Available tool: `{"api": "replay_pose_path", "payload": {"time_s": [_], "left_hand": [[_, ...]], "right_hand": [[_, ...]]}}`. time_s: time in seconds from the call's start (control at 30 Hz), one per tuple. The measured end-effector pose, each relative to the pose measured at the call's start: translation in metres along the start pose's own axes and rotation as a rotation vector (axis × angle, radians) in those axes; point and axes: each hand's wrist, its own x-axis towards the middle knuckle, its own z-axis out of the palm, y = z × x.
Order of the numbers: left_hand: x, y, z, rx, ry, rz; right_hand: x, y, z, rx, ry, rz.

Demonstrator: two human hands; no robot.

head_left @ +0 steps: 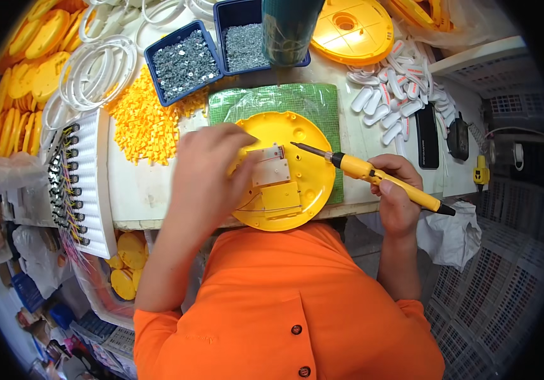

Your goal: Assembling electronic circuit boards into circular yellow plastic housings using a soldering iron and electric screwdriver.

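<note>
A round yellow plastic housing [313,190] lies at the table's front edge, its inside facing up. In it sit a pale rectangular plate [270,170], a yellow battery-box-like block [281,199] and thin wires. My right hand [400,197] is closed around a yellow pen-shaped electric screwdriver [362,170], whose dark bit points left over the housing. The bit's tip appears above the housing's upper middle; contact cannot be made out. My left hand [212,170] is over the housing's left rim, smeared by motion, its fingertips unclear.
A green mat [227,101] lies under the housing. Behind it stand blue boxes of small screws [185,62] and a dark cylinder [289,31]. Yellow small parts [142,120] and a white foam tray [94,180] lie left, white oval pieces [389,95] right.
</note>
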Motion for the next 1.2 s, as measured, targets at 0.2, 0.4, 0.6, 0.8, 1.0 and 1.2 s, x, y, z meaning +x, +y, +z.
{"api": "replay_pose_path", "payload": {"time_s": [0.2,0.4,0.6,0.8,1.0,1.2], "left_hand": [[-0.028,-0.056,-0.033,-0.208,0.15,-0.619],[-0.036,-0.066,-0.006,-0.735,0.05,-0.841],[-0.015,-0.054,0.011,-0.881,0.131,-0.755],[0.001,-0.006,0.013,-0.463,-0.214,-0.395],[0.004,0.002,0.034,-0.16,-0.168,-0.087],[0.006,0.007,0.038,-0.087,-0.17,-0.078]], "right_hand": [[0.003,0.002,-0.002,-0.072,0.085,-0.012],[0.008,0.003,0.001,-0.05,0.053,-0.016],[0.003,-0.002,0.006,-0.057,0.051,0.008],[-0.003,0.0,0.008,-0.091,0.057,0.019],[-0.005,0.003,0.013,-0.083,0.023,-0.013],[-0.006,0.0,0.016,-0.066,0.006,-0.026]]}}
